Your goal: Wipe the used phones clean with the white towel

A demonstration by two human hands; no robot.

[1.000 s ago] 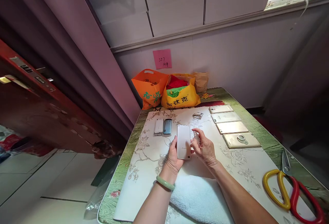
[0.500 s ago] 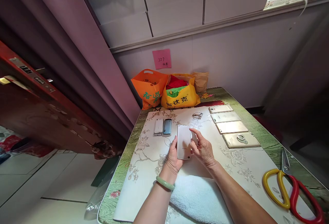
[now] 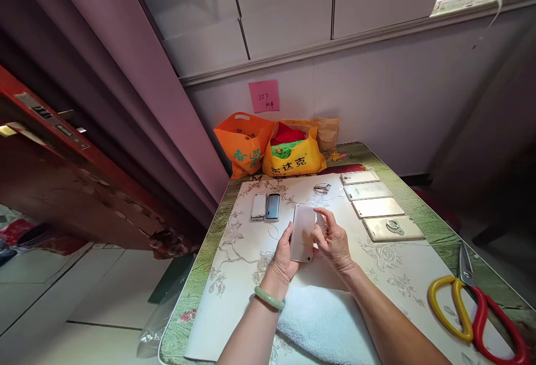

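A pale phone (image 3: 302,233) is held back side up above the table, its camera end toward me. My left hand (image 3: 285,254) grips its left edge and lower corner, with a green bangle on the wrist. Fingers of my right hand (image 3: 333,242) pinch the phone's right edge near the far corner. Under my forearms lies a light blue towel (image 3: 322,320). Beyond the held phone, a white phone (image 3: 258,206) and a dark blue-grey phone (image 3: 272,207) lie side by side. Several gold and pale phones (image 3: 379,207) form a column at the right.
Large scissors (image 3: 464,298) with one yellow and one red handle lie at the right edge. An orange bag (image 3: 243,142), a yellow bag (image 3: 293,158) and a brown paper bag (image 3: 327,133) stand at the back. A small wire-like item (image 3: 322,188) lies before them.
Both hands have shifted the held phone slightly to the right, and it is tilted a little more. The other objects have not moved.
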